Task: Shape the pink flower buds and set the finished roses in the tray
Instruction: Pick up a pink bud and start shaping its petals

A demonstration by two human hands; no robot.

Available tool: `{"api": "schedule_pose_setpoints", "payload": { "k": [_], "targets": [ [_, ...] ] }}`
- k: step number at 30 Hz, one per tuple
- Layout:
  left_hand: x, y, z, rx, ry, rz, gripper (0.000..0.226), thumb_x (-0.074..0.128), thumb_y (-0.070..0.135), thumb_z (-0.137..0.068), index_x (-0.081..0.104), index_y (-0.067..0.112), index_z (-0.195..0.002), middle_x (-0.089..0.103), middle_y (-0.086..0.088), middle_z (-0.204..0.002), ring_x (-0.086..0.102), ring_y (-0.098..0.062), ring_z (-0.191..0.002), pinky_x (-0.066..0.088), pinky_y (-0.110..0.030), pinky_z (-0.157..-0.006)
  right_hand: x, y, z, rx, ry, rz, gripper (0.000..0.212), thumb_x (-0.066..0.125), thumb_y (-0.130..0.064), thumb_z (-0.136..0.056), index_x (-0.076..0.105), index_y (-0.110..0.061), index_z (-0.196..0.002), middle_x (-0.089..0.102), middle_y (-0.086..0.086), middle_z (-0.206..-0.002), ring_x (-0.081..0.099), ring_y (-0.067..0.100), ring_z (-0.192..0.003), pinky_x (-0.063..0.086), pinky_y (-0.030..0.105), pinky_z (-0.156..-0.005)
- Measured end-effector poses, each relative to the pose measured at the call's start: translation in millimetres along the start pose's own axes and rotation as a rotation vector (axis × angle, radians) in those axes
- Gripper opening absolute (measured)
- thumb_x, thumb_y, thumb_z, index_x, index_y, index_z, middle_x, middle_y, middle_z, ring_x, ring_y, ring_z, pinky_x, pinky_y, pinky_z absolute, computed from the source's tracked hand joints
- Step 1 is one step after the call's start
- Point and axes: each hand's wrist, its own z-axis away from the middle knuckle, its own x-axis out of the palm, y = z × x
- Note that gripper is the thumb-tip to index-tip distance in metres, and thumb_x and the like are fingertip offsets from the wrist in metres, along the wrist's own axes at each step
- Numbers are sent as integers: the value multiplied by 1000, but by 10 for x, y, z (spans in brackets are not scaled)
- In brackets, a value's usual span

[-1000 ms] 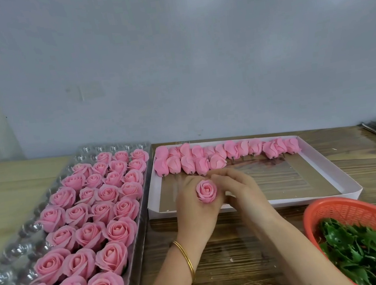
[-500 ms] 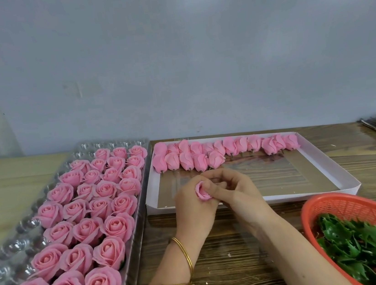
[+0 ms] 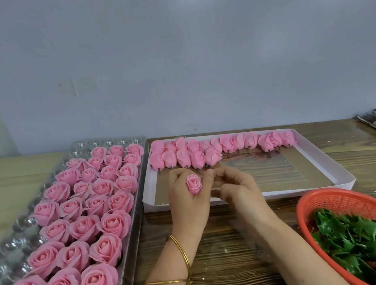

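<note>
Your left hand (image 3: 184, 197) held a pink bud (image 3: 194, 184) upright in its curled fingers, petals facing you, above the near-left corner of the white box (image 3: 329, 166). Your right hand (image 3: 235, 186) sat just beside it, fingers curled toward the left fingertips — whether it pinched anything I cannot tell. Unshaped buds (image 3: 221, 147) lay along the box's far edge. At the tabletop's (image 3: 233, 256) left edge the clear tray (image 3: 16, 241) carried finished roses (image 3: 81, 228) in rows; at the near-right corner stood a red basket (image 3: 333, 202) of green leaves (image 3: 362, 239).
</note>
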Motion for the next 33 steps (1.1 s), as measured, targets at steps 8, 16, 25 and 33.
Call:
{"api": "schedule_pose_setpoints", "payload": {
  "k": [8,16,25,33],
  "targets": [
    [31,31,22,-176,-78,240,18,70,22,-86,64,29,-72,63,-14,-87,65,-25,-85,55,-49,-79,42,-6,57,-76,-192,216,60,75,18,-67,60,-12,-116,73,0,-106,68,9,-102,51,16,-82],
    [27,15,31,-292,-196,421,40,79,38,-66,69,8,-92,70,-15,-92,70,-25,-88,58,-32,-74,16,24,50,-90,-68,186,53,70,17,-72,62,-12,-115,74,-3,-104,70,10,-100,53,20,-82],
    [13,-65,-10,-293,-253,388,25,73,23,-83,68,1,-93,70,-13,-85,69,-19,-81,55,-25,-72,34,45,64,-84,-130,195,48,58,18,-83,57,-12,-120,71,6,-111,66,16,-109,52,32,-97],
    [58,-20,22,-344,-225,432,46,63,44,-82,65,2,-102,70,-15,-94,70,-20,-86,55,-25,-69,97,18,74,-96,-47,271,49,74,11,-75,59,-12,-115,72,3,-101,69,15,-95,57,32,-85]
  ]
}}
